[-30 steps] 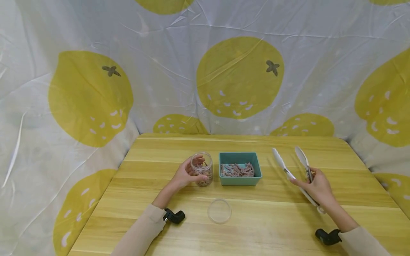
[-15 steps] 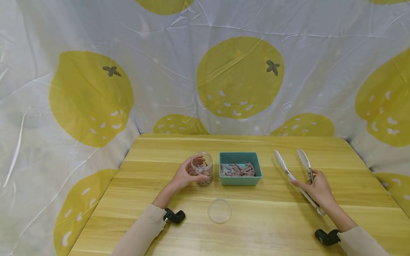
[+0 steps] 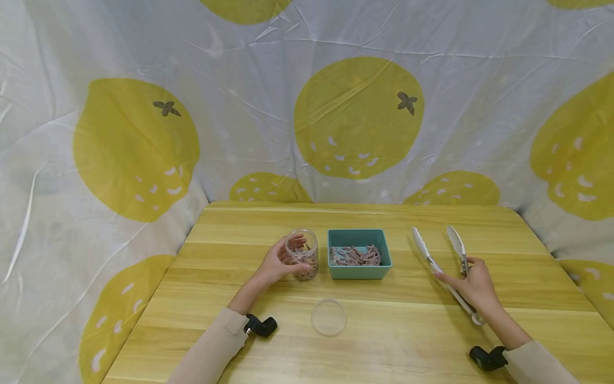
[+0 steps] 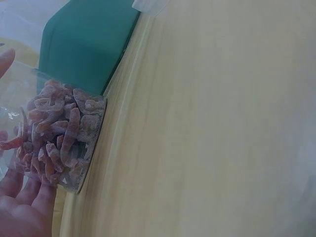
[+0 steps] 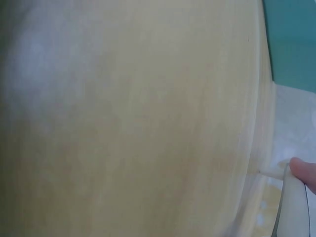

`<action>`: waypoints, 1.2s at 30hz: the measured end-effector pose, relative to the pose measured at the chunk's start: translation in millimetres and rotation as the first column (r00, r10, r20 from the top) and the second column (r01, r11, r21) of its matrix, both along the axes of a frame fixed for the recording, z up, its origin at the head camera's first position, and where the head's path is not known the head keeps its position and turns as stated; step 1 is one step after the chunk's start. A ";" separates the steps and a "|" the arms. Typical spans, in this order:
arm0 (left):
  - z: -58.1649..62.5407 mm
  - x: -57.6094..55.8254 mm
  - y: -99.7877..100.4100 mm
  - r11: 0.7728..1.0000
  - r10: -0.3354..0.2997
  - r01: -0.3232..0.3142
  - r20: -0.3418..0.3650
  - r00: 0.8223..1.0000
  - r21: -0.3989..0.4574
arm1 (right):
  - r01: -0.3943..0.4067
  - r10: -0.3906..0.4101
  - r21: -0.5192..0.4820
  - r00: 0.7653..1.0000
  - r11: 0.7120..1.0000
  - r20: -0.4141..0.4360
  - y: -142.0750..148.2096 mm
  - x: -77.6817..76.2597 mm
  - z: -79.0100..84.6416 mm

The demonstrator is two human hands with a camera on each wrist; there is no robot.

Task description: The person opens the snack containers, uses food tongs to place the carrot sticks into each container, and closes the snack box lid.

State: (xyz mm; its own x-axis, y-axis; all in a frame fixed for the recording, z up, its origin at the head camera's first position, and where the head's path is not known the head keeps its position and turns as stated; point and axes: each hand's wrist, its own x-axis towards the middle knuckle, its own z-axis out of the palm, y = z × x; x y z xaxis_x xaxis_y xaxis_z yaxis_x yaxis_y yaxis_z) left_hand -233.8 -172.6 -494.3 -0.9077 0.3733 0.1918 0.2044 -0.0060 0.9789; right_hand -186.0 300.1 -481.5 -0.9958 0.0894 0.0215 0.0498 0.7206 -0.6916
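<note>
A clear jar [image 3: 309, 268], its mouth uncovered, stands upright on the table. My left hand [image 3: 274, 264] is curled around its left side, thumb across the front. Close up in the left wrist view, wrinkled reddish-brown dried strips [image 4: 54, 131] fill its lower part. To the jar's right sits a teal rectangular box [image 3: 360, 273] with similar strips [image 3: 355, 256] in the bottom. Farther right, my right hand [image 3: 479, 286] holds pale-tipped tongs [image 3: 421, 246] between thumb and fingers, their arms spread with nothing between the tips. Whether the tongs touch the table is unclear.
A clear round lid [image 3: 328, 318] lies on the wooden table [image 3: 408, 341] in front of the jar and box. Behind and beside the table hangs a lemon-print curtain [image 3: 259, 106]. Black wrist devices [image 3: 261, 325] are worn on both arms.
My right hand and the tongs have shifted slightly, the tips moving a little right and nearer to me. The left hand, jar, box and lid stay as they were.
</note>
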 end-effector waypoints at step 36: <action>0.5 -0.1 0.7 1.000 0.003 -0.003 0.002 1.000 -0.001 | 0.061 -0.066 -0.064 0.994 0.996 -0.085 -23.8 1.4 28.3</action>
